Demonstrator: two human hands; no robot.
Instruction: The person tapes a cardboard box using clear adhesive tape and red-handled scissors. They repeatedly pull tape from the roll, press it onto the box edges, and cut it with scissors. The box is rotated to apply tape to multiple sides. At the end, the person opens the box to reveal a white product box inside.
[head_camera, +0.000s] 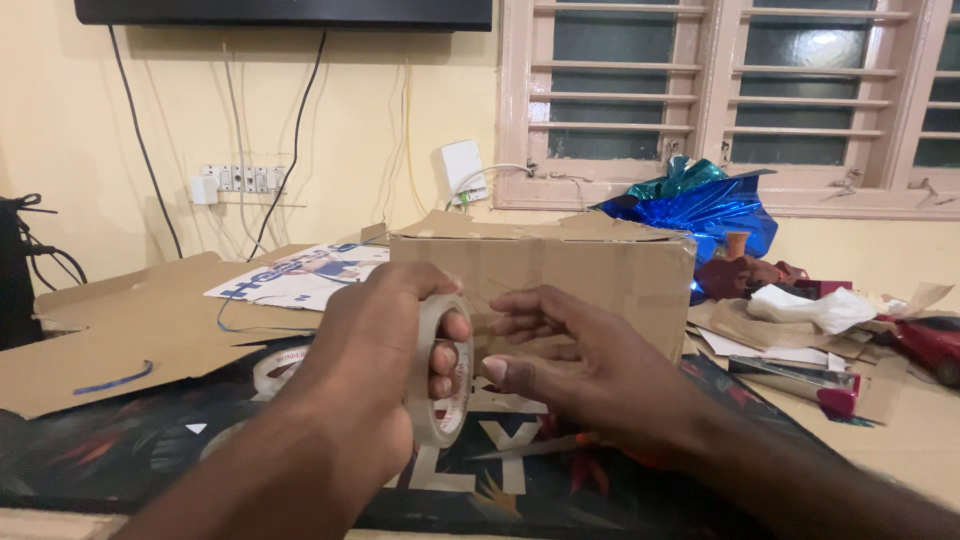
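Observation:
My left hand (375, 350) grips a roll of clear packing tape (441, 372) with the fingers through its core. My right hand (580, 365) sits just to the right of the roll, fingers spread, pinching what looks like the loose end of the tape. Both hands hover in front of a brown cardboard box (600, 275) whose top flaps lie roughly shut. A second tape roll (277, 368) lies flat on the surface behind my left wrist.
Flattened cardboard sheets (120, 330) and a printed paper (300, 275) lie at the left. Blue foil wrap (700, 210) sits behind the box. Crumpled paper (815, 308), a red item (935, 340) and a wrapped flat packet (800, 378) crowd the right side. A dark patterned mat (520, 480) covers the near surface.

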